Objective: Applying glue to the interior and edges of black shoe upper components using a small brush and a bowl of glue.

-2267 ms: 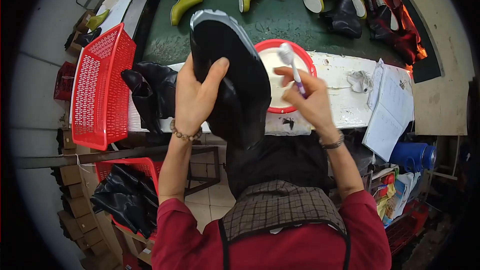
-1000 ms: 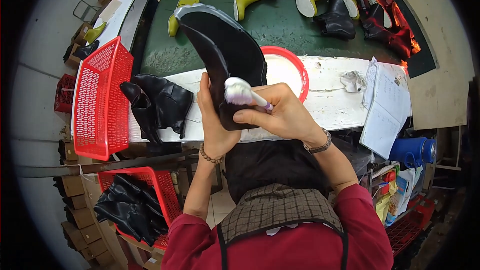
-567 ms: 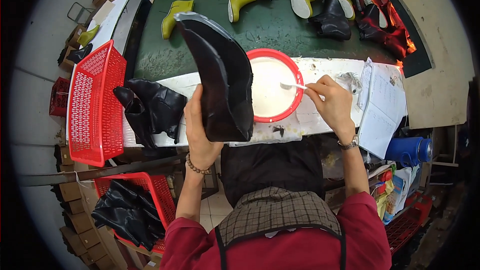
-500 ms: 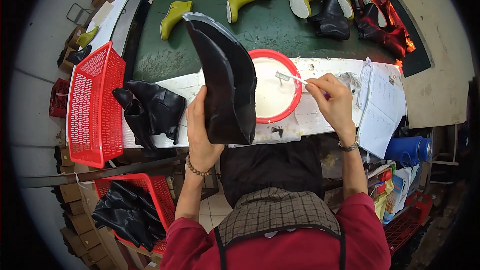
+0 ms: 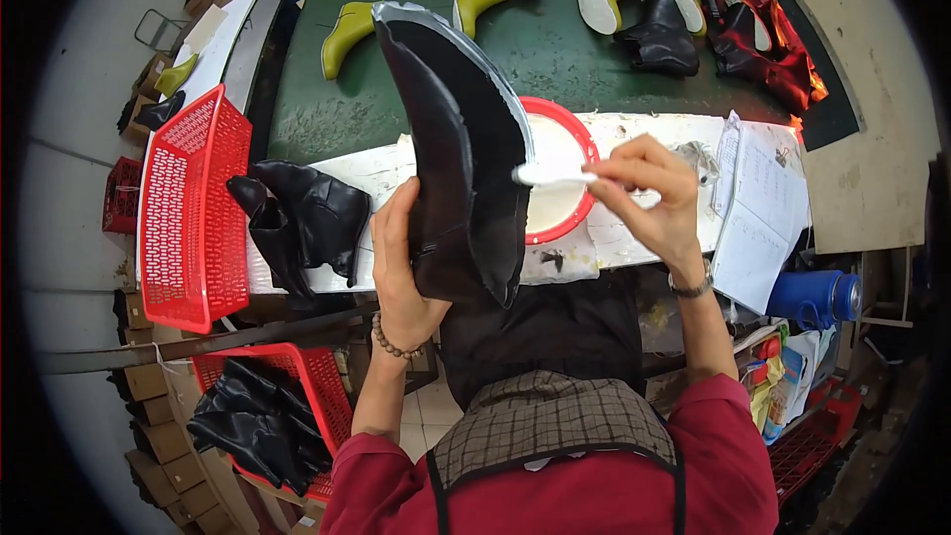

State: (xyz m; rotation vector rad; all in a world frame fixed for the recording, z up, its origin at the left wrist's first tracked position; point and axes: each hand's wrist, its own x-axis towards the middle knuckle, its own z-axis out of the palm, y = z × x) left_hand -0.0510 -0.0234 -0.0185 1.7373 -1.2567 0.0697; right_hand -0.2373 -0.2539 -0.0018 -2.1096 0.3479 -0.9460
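From my remote view, I read one left hand (image 5: 401, 272), fingers clamped on one boot (image 5: 441, 168) toward twelve o'clock, and one right hand (image 5: 649, 193), fingers clamped on one brush (image 5: 555, 174) at the boot's three-o'clock edge, above one bowl (image 5: 573, 119).

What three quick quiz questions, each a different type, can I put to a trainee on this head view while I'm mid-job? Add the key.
1. True or false: the left hand holds the black boot upper.

2. Multiple choice: where is the blue bottle relative to the red bowl?
A) To its left
B) Inside it
C) To its right

3. Fill the gap: the right hand holds a ____.

Key:
1. True
2. C
3. Brush
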